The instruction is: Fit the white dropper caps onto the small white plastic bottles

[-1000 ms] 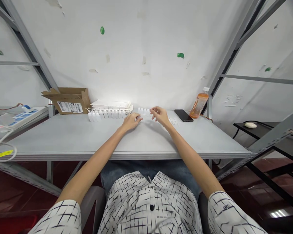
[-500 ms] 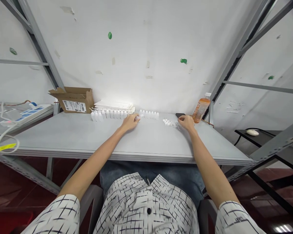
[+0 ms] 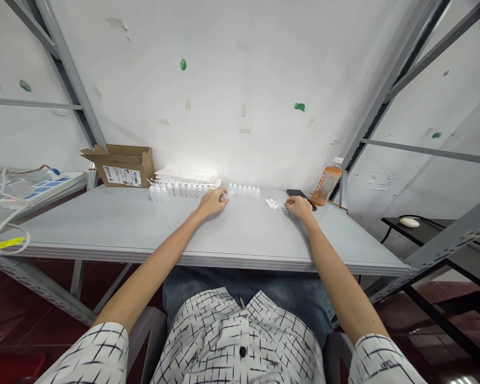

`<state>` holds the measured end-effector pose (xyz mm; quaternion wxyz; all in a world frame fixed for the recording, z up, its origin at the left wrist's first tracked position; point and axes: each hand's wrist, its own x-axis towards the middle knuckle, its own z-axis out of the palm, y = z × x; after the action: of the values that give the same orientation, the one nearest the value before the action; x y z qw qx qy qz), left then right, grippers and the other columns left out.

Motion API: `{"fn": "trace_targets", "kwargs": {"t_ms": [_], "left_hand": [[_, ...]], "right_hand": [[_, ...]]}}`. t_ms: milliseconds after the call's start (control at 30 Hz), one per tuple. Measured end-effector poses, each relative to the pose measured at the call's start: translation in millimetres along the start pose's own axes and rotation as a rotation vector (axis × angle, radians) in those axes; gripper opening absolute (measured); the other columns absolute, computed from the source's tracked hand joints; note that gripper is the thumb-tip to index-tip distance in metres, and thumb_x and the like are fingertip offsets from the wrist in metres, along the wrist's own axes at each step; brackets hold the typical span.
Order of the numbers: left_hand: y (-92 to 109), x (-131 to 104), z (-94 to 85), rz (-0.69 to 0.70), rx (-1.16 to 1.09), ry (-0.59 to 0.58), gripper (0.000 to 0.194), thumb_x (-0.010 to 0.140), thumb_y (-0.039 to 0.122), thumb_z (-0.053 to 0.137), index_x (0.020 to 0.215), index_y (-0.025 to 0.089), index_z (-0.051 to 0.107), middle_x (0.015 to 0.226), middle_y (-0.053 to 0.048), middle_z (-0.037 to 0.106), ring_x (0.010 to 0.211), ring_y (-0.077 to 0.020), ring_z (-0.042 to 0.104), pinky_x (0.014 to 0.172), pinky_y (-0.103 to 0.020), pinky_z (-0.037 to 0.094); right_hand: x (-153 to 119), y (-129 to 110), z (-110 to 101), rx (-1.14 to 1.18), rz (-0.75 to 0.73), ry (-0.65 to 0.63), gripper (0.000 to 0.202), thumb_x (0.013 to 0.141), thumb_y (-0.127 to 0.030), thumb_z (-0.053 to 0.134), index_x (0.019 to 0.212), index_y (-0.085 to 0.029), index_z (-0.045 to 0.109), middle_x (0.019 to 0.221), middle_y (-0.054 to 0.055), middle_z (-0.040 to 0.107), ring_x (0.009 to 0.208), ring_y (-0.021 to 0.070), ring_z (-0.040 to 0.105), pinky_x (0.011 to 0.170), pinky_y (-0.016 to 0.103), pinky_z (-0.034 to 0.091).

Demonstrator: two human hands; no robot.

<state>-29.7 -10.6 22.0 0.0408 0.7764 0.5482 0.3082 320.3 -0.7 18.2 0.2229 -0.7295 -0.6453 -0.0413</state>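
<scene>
Left hand (image 3: 213, 204) pinches small bottle (image 3: 224, 197), place unchanged. Right hand (image 3: 299, 206) has moved leftward from just before phone (image 3: 295, 192) to right edge of white caps (image 3: 272, 204), fingertips drawn together; whether holding one, cannot tell. Bottle row (image 3: 246, 192) stands between hands, slightly beyond; phone lies behind right hand, more exposed now.

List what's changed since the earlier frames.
Right hand moved right, away from the left hand, to the small white parts; can't tell if it grips one. It now partly hides the phone.
Left hand stayed by the small bottles; carton and drink unmoved.
</scene>
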Motion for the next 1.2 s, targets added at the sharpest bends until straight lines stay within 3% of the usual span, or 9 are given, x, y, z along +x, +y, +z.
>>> {"fn": "trace_targets", "kwargs": {"t_ms": [400,633,867,1067,1200], "left_hand": [[-4,2,-2.0,-0.002,0.02,0.005,0.031,0.083,0.03,0.055,0.11,0.021,0.066,0.103,-0.005,0.075,0.083,-0.0204,0.069,0.074,-0.029,0.047],[0,1,-4.8,-0.005,0.055,-0.024,0.032,0.081,0.03,0.056,0.108,0.018,0.068,0.094,-0.007,0.074,0.085,-0.0237,0.066,0.072,-0.031,0.046],[8,-1,-3.6,-0.035,0.09,-0.042,0.031,0.082,0.032,0.058,0.106,0.018,0.071,0.093,-0.008,0.074,0.088,-0.0253,0.065,0.074,-0.032,0.046],[3,0,1.9,-0.051,0.048,-0.029,0.034,0.085,0.035,0.059,0.113,0.02,0.071,0.107,-0.008,0.074,0.098,-0.027,0.065,0.08,-0.033,0.047],[-1,2,6.4,0.017,0.013,0.009,0.031,0.085,0.031,0.056,0.108,0.017,0.072,0.109,-0.01,0.073,0.095,-0.0247,0.064,0.082,-0.033,0.048]], "right_hand": [[0,-3,5,-0.065,0.138,0.068,0.029,0.08,-0.017,0.058,0.099,-0.02,0.081,0.099,0.016,0.076,0.096,0.0334,0.07,0.072,0.035,0.047],[-2,-11,4,-0.075,0.118,0.248,0.033,0.089,-0.017,0.049,0.105,-0.017,0.078,0.102,0.017,0.074,0.093,0.0302,0.068,0.072,0.034,0.044],[-4,-63,4,0.041,-0.053,0.317,0.034,0.093,-0.019,0.045,0.11,-0.016,0.075,0.111,0.016,0.07,0.094,0.028,0.064,0.074,0.034,0.042],[-2,-126,24,0.252,-0.193,0.115,0.027,0.086,-0.013,0.052,0.096,-0.018,0.077,0.102,0.01,0.075,0.093,0.0252,0.067,0.077,0.032,0.047],[-6,-140,30,0.52,-0.233,0.002,0.024,0.083,-0.013,0.053,0.089,-0.018,0.076,0.09,0.005,0.077,0.08,0.0193,0.069,0.074,0.029,0.049]]}}
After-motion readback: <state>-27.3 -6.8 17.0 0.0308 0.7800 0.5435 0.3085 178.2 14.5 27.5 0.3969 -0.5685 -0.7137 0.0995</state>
